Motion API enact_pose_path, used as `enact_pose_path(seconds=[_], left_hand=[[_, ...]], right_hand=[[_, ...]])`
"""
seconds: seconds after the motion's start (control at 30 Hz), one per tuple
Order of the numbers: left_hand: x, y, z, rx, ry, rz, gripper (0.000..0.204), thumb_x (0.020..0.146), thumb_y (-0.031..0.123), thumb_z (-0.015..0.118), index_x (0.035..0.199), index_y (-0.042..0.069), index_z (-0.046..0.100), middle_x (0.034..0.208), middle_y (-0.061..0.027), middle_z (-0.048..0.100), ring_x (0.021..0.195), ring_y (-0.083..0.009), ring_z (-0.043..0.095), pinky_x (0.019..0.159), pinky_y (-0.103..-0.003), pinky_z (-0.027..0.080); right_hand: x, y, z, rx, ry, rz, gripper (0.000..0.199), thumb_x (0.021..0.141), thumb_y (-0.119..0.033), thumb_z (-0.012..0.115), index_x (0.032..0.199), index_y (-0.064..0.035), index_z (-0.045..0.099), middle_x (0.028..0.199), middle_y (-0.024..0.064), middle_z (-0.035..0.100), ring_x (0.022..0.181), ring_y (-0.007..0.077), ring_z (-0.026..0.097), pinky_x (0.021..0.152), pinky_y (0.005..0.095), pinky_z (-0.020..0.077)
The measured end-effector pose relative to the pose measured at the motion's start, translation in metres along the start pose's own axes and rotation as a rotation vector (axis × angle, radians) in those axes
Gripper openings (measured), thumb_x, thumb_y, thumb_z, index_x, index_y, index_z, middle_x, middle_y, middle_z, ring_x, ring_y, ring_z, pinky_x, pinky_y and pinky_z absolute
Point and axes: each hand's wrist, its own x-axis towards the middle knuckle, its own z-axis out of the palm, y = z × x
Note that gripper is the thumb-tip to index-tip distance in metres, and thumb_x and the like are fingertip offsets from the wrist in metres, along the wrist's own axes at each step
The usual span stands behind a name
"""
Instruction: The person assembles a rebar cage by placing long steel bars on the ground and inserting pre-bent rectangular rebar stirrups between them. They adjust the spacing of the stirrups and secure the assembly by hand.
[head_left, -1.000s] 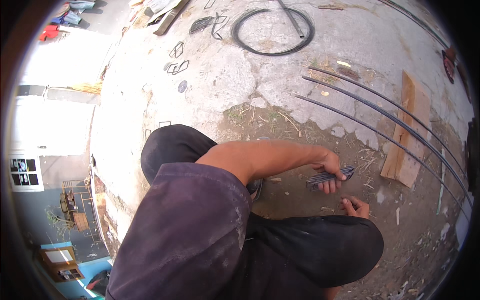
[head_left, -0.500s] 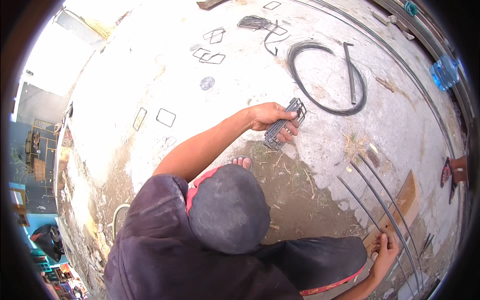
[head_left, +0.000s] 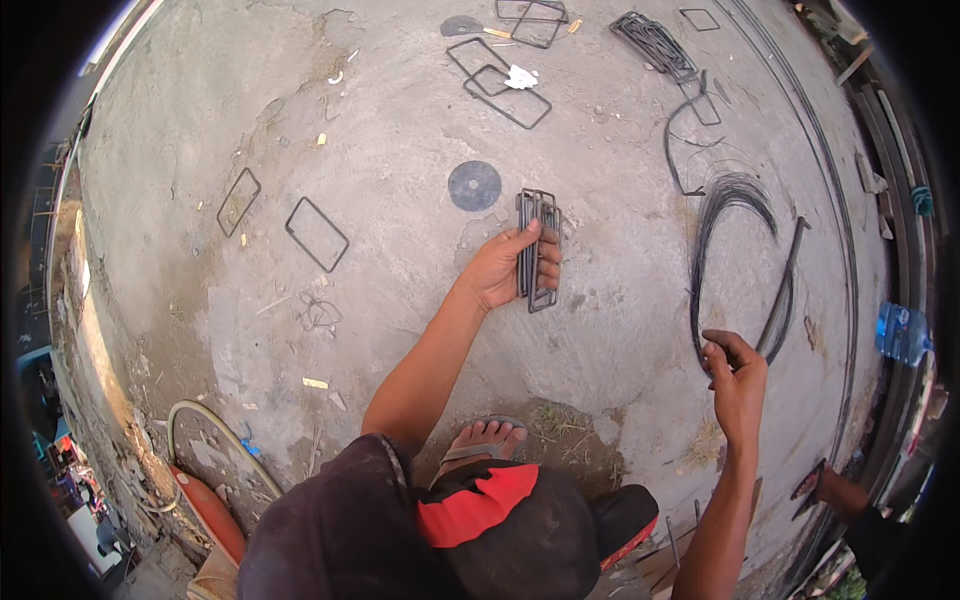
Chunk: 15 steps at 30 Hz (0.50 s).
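Observation:
My left hand (head_left: 505, 268) is closed around a bundle of rectangular steel stirrups (head_left: 538, 285), held upright above the concrete with the thumb across the front. To the right, my right hand (head_left: 736, 375) is over the near side of a coil of thin dark wire (head_left: 697, 270). Its thumb and fingers curl into a pinch beside the wire. Whether they grip a strand or only hover there is hidden. A dark bent bar (head_left: 786, 270) lies across the coil's right side, its far end hooked.
Loose stirrups (head_left: 345, 250) lie left and far. A larger stirrup pile (head_left: 650, 45) sits at the back. A dark cutting disc (head_left: 474, 186) lies beyond my left hand. Long bars (head_left: 835, 190) run along the right, near a blue water jug (head_left: 903, 334). Another person's foot (head_left: 808, 490) is at right.
My right hand has left the steel bars at lower right and moved forward to the wire coil. My left hand still holds the stirrups, now turned more upright. The view has shifted.

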Motion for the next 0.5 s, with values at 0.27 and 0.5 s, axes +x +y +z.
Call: enact_pose_path(seconds=[0.27,0.5], left_hand=[[-0.050,0.007,0.010,-0.233,0.001,0.074,0.045,0.109,0.036,0.051,0.130,-0.003,0.056,0.109,-0.0175,0.072,0.092,-0.0268,0.076,0.084,-0.045,0.064],[-0.073,0.033,0.032,-0.231,0.111,0.216,0.053,0.107,0.022,0.054,0.149,-0.007,0.040,0.141,-0.0262,0.056,0.127,-0.0391,0.061,0.108,-0.053,0.052]], right_hand=[[0.236,-0.152,0.226,-0.289,0.084,-0.658,0.026,0.094,-0.019,0.067,0.114,-0.0035,0.073,0.114,0.0156,0.071,0.103,0.0330,0.068,0.086,0.0437,0.0537],[0.253,-0.171,0.280,-0.670,0.149,-0.598,0.024,0.095,-0.019,0.064,0.114,-0.0064,0.072,0.118,0.0128,0.068,0.112,0.0340,0.062,0.096,0.0473,0.0475]])
